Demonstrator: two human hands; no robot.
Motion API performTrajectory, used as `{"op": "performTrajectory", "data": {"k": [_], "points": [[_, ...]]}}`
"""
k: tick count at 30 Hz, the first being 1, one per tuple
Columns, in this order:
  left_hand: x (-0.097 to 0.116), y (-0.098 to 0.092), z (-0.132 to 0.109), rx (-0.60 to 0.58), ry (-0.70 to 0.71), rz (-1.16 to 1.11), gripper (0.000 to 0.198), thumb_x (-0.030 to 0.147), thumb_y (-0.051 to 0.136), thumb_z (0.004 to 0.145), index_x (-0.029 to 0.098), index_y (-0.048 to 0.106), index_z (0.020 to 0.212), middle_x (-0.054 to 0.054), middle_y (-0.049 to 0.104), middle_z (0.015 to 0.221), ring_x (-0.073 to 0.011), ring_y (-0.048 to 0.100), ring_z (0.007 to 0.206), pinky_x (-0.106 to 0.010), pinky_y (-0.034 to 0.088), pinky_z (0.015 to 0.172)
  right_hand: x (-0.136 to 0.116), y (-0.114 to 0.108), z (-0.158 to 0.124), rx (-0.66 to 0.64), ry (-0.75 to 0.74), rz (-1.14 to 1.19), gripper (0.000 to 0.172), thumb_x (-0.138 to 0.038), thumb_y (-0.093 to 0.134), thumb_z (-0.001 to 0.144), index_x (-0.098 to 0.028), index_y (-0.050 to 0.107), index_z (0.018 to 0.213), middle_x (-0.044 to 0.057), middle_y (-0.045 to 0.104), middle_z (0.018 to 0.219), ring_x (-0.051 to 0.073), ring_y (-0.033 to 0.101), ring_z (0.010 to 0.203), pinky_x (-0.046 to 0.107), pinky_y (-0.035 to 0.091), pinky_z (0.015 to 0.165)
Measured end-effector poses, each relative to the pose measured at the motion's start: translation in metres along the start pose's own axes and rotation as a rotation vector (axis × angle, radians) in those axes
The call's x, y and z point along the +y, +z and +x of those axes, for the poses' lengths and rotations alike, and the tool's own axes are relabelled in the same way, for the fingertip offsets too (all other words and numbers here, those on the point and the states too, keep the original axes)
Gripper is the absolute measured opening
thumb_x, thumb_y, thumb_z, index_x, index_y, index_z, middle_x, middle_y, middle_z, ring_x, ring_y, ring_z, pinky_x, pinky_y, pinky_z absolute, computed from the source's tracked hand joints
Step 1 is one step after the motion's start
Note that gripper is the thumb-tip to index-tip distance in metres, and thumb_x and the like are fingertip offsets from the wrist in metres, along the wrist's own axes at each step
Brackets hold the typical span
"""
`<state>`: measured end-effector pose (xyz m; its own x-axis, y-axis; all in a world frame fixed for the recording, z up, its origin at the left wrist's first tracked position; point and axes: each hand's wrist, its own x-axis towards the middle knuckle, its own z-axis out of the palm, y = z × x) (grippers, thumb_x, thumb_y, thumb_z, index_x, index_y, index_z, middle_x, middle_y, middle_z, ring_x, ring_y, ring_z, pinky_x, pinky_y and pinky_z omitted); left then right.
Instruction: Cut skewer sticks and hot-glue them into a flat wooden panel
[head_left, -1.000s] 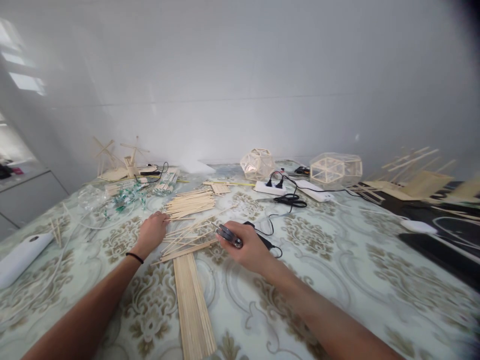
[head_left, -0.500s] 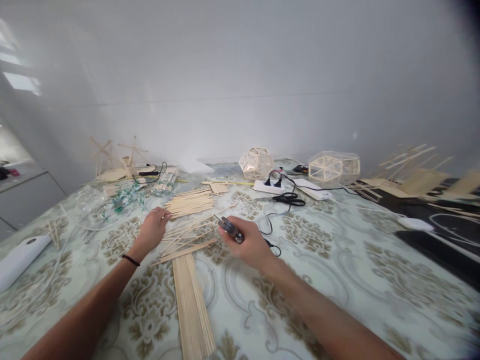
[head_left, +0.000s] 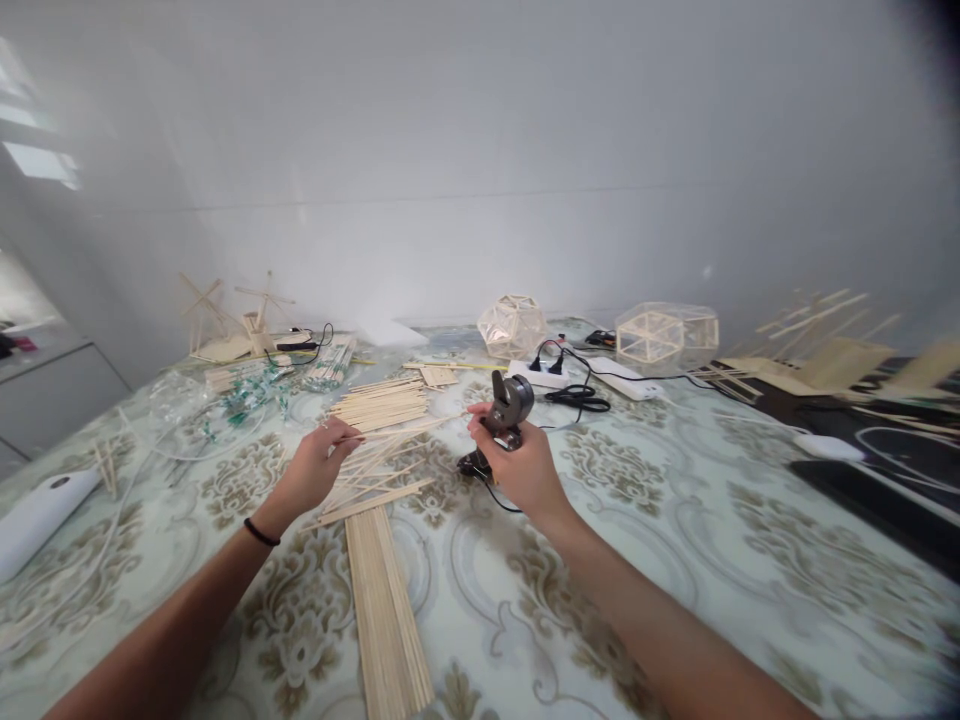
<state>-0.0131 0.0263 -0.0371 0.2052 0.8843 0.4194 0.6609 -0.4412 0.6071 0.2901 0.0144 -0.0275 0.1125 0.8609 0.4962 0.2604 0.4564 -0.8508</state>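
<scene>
My left hand [head_left: 311,472] is closed in a pinch on one thin wooden stick [head_left: 409,429] that runs level to the right, just above a loose scatter of sticks [head_left: 375,470] on the patterned tablecloth [head_left: 675,520]. My right hand [head_left: 521,470] is wrapped round a dark grey hand tool [head_left: 510,403], held upright with its jaw-like head on top. A thin black cord hangs below that hand. The stick's far end reaches close to the tool and my right fingers; whether it touches them I cannot tell.
A neat pile of sticks [head_left: 379,404] lies behind my left hand and a flat bundle [head_left: 386,600] in front. Farther back are a white power strip [head_left: 536,376] with black cables, two stick polyhedrons [head_left: 514,325] [head_left: 664,335] and windmill models [head_left: 240,320]. A white device [head_left: 37,505] lies far left.
My right hand lifted the dark tool from low and flat to upright. My left hand rose off the table holding one stick, its end now near the tool.
</scene>
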Motion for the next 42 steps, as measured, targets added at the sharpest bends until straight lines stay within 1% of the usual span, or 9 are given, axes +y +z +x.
{"op": "performTrajectory", "data": {"k": [4, 8, 14, 17, 19, 23, 26, 33, 42], "points": [[0.01, 0.002, -0.003, -0.045, -0.014, -0.092, 0.027, 0.042, 0.056, 0.094, 0.021, 0.071, 0.086, -0.007, 0.072, 0.093, -0.0235, 0.064, 0.092, -0.034, 0.051, 0.087, 0.002, 0.0, 0.0, -0.088, 0.073, 0.082, 0.04, -0.049, 0.072, 0.084, -0.015, 0.077, 0.104, 0.006, 0.073, 0.083, 0.019, 0.06, 0.07, 0.033, 0.049, 0.067], [0.016, 0.004, -0.005, -0.087, -0.059, -0.204, 0.032, 0.049, 0.063, 0.09, 0.02, 0.071, 0.08, -0.007, 0.071, 0.09, -0.0231, 0.062, 0.089, -0.034, 0.05, 0.083, 0.003, 0.002, -0.001, -0.157, 0.139, 0.256, 0.039, -0.054, 0.078, 0.08, -0.016, 0.078, 0.092, 0.005, 0.069, 0.073, 0.02, 0.062, 0.069, 0.033, 0.051, 0.066], [0.015, 0.004, -0.007, -0.133, -0.152, -0.489, 0.043, 0.058, 0.053, 0.096, 0.018, 0.066, 0.092, -0.004, 0.065, 0.076, -0.0185, 0.061, 0.069, -0.032, 0.051, 0.067, 0.001, 0.002, 0.005, -0.021, 0.253, 0.517, 0.033, -0.045, 0.088, 0.071, -0.018, 0.076, 0.084, 0.002, 0.068, 0.067, 0.019, 0.063, 0.069, 0.034, 0.054, 0.068], [0.018, 0.003, -0.008, -0.161, -0.171, -0.625, 0.046, 0.062, 0.048, 0.099, 0.018, 0.06, 0.094, -0.007, 0.068, 0.078, -0.0196, 0.064, 0.066, -0.035, 0.053, 0.064, 0.001, 0.003, 0.008, 0.014, 0.302, 0.594, 0.031, -0.042, 0.088, 0.068, -0.018, 0.074, 0.081, 0.0, 0.065, 0.066, 0.018, 0.062, 0.066, 0.035, 0.056, 0.066], [0.021, 0.003, -0.009, -0.178, -0.189, -0.729, 0.044, 0.061, 0.054, 0.097, 0.017, 0.06, 0.097, -0.009, 0.071, 0.084, -0.0207, 0.067, 0.068, -0.036, 0.055, 0.068, 0.002, 0.003, 0.008, 0.021, 0.32, 0.617, 0.031, -0.041, 0.089, 0.066, -0.018, 0.073, 0.08, 0.001, 0.065, 0.067, 0.018, 0.063, 0.066, 0.035, 0.057, 0.066], [0.026, 0.006, -0.012, -0.217, -0.222, -0.932, 0.039, 0.054, 0.07, 0.093, 0.017, 0.062, 0.103, -0.011, 0.076, 0.097, -0.0224, 0.072, 0.078, -0.038, 0.056, 0.077, 0.0, 0.006, 0.005, 0.004, 0.341, 0.636, 0.033, -0.041, 0.09, 0.065, -0.018, 0.074, 0.082, 0.001, 0.066, 0.068, 0.018, 0.063, 0.067, 0.035, 0.057, 0.067], [0.026, 0.009, -0.013, -0.221, -0.211, -0.963, 0.038, 0.051, 0.074, 0.091, 0.018, 0.06, 0.104, -0.011, 0.077, 0.1, -0.022, 0.073, 0.079, -0.037, 0.056, 0.079, -0.003, 0.008, -0.002, -0.026, 0.319, 0.607, 0.033, -0.044, 0.089, 0.069, -0.018, 0.074, 0.083, 0.001, 0.067, 0.069, 0.018, 0.063, 0.068, 0.034, 0.055, 0.067], [0.037, 0.001, -0.012, -0.108, -0.171, -1.071, 0.035, 0.046, 0.077, 0.091, 0.018, 0.06, 0.104, -0.003, 0.074, 0.088, -0.0167, 0.07, 0.072, -0.029, 0.055, 0.069, -0.015, 0.014, -0.02, -0.114, 0.149, 0.487, 0.026, -0.044, 0.082, 0.081, -0.02, 0.073, 0.086, 0.001, 0.069, 0.071, 0.018, 0.064, 0.072, 0.034, 0.053, 0.074], [0.051, -0.006, -0.016, -0.09, -0.121, -1.193, 0.028, 0.042, 0.075, 0.094, 0.017, 0.067, 0.106, -0.002, 0.072, 0.08, -0.0151, 0.068, 0.062, -0.026, 0.054, 0.06, -0.019, 0.014, -0.023, -0.199, 0.154, 0.36, 0.028, -0.046, 0.076, 0.085, -0.018, 0.071, 0.083, 0.002, 0.068, 0.072, 0.019, 0.063, 0.071, 0.034, 0.051, 0.074]]}}
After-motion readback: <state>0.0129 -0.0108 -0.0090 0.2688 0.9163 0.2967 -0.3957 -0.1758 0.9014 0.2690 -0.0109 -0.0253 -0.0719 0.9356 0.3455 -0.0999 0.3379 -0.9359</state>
